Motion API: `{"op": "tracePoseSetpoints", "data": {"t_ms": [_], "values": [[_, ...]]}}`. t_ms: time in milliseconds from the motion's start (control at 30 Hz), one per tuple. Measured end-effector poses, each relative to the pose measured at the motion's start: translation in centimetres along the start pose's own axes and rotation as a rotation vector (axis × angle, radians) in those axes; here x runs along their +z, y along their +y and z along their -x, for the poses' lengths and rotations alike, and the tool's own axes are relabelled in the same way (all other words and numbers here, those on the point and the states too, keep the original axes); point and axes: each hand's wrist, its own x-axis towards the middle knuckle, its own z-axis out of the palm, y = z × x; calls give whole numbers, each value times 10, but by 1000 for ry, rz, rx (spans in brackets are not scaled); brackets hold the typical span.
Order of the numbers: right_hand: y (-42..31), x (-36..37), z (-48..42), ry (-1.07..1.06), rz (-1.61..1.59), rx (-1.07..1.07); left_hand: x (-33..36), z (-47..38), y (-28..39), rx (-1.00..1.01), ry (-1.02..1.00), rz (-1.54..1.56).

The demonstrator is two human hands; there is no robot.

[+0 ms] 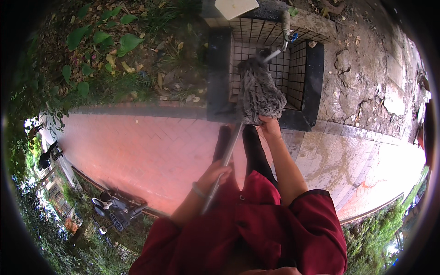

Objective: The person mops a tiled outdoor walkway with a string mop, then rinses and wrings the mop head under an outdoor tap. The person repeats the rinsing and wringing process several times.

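Note:
My left hand (218, 173) is closed around the metal handle (231, 146) of a mop, which slants up from my waist to the sink. The grey string mop head (260, 91) lies over the near rim of a tiled outdoor sink (312, 79). My right hand (270, 126) grips the near end of its strands. Behind the mop head, a tap with a blue handle (293, 37) is fixed at the sink's far wall. Water, or a pale spout, reaches from the tap towards the top of the strands; which one I cannot tell.
A pale board or slab (236, 7) sits at the sink's far left corner. Leafy plants (99, 37) and soil border the sink on the left, and rough concrete (357, 75) on the right. Red brick paving (137, 147) runs below. Parked scooters (117, 206) stand at lower left.

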Motion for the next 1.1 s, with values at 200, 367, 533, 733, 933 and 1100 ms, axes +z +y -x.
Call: {"op": "tracePoseSetpoints", "data": {"t_ms": [200, 367, 533, 733, 933, 1100], "values": [[-12, -17, -5, 128, -70, 82, 5, -5, 8, 16, -13, -44], [-30, -18, -16, 71, -202, 7, 13, -9, 21, 67, -39, -76], [-53, 3, -31, -72, -205, -100, 20, -12, 35, 159, -24, -140], [-58, 17, -52, 96, -182, -70, 21, -39, 56, 161, -35, -195], [-67, 13, -82, 129, -139, -8, 30, -61, 74, 220, -24, -182], [-69, -8, -88, 179, -226, -29, 33, -68, 79, 180, -24, -192]]}}
